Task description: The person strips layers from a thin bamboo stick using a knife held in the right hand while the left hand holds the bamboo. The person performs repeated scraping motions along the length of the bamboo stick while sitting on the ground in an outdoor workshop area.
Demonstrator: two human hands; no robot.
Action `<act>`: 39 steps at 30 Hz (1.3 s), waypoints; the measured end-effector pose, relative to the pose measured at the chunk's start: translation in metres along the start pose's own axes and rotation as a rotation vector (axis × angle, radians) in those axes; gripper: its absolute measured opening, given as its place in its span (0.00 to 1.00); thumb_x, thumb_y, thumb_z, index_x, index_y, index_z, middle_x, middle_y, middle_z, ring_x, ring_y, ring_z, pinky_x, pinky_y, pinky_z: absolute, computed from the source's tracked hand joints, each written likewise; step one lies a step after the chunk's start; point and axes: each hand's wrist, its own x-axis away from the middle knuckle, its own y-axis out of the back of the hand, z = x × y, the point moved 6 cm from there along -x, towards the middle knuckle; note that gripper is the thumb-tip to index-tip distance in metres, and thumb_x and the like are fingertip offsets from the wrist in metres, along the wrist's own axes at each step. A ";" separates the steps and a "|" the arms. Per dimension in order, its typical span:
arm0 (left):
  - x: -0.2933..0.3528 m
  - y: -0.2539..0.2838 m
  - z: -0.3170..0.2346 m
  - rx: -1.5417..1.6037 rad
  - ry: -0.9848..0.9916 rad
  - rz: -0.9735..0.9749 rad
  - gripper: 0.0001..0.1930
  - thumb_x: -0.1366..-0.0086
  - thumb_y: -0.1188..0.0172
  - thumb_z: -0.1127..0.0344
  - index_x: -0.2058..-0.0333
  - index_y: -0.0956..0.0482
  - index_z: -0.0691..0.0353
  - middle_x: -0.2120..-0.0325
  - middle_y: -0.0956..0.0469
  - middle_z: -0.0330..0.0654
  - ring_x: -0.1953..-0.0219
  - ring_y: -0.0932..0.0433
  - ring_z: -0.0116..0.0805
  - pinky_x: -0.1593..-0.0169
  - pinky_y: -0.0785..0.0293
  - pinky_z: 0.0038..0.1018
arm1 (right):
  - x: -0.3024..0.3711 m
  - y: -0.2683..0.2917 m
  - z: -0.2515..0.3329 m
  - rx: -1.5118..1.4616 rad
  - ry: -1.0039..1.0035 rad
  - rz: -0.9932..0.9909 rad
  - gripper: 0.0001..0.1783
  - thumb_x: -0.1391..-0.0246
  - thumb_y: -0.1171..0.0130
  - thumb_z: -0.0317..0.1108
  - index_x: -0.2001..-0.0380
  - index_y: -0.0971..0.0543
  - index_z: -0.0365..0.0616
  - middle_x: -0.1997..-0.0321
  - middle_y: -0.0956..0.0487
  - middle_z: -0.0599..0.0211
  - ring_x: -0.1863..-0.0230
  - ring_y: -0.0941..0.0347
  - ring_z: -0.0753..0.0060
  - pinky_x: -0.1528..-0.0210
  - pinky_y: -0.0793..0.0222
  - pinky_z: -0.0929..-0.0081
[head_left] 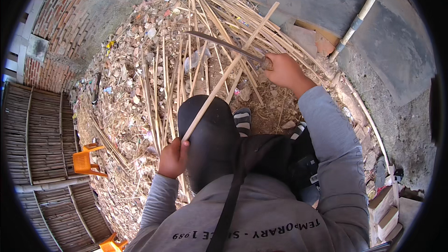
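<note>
My left hand [173, 157] is closed around the lower end of a pale bamboo strip [212, 95]. The strip slants up and to the right across my raised knee, its far end free in the air. My right hand [284, 72] grips the handle of a long machete [224, 43], whose dark, slightly curved blade points left. The blade crosses the strip near its upper half; whether it touches the strip I cannot tell. Beyond my feet lie many loose bamboo strips [224, 14], piled toward the far wall.
Rubble and litter [126, 88] cover the ground. An orange plastic chair [84, 162] stands at the left by woven bamboo panels [39, 133]. A brick wall [58, 18] rises at the far left. A pipe [359, 18] leans by the grey wall [392, 42] at right.
</note>
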 end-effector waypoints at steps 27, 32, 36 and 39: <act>0.015 0.005 0.004 0.090 0.009 0.018 0.18 0.26 0.45 0.57 0.70 0.30 0.66 0.83 0.28 0.57 0.79 0.24 0.61 0.75 0.34 0.47 | -0.001 0.022 0.001 0.102 -0.063 0.016 0.24 0.54 0.35 0.37 0.50 0.18 0.48 0.62 0.17 0.48 0.57 0.19 0.43 0.54 0.23 0.52; 0.014 0.005 0.008 -0.042 -0.015 0.047 0.16 0.25 0.46 0.58 0.68 0.29 0.65 0.81 0.26 0.58 0.76 0.23 0.63 0.74 0.32 0.48 | 0.009 0.015 0.014 0.102 0.124 -0.015 0.20 0.54 0.34 0.38 0.55 0.19 0.49 0.66 0.17 0.52 0.59 0.20 0.43 0.56 0.24 0.50; 0.016 0.003 -0.012 0.028 -0.017 0.080 0.15 0.25 0.48 0.59 0.68 0.29 0.64 0.81 0.26 0.58 0.75 0.24 0.65 0.72 0.32 0.50 | 0.013 0.000 0.045 0.168 0.236 0.166 0.13 0.55 0.34 0.38 0.64 0.20 0.48 0.70 0.18 0.56 0.61 0.21 0.41 0.60 0.26 0.47; 0.017 -0.002 -0.006 0.038 -0.059 0.071 0.15 0.25 0.48 0.59 0.68 0.29 0.64 0.80 0.27 0.59 0.74 0.24 0.65 0.72 0.33 0.51 | 0.017 -0.008 0.061 0.173 0.301 0.210 0.13 0.56 0.33 0.37 0.64 0.18 0.48 0.70 0.18 0.54 0.64 0.21 0.43 0.61 0.26 0.48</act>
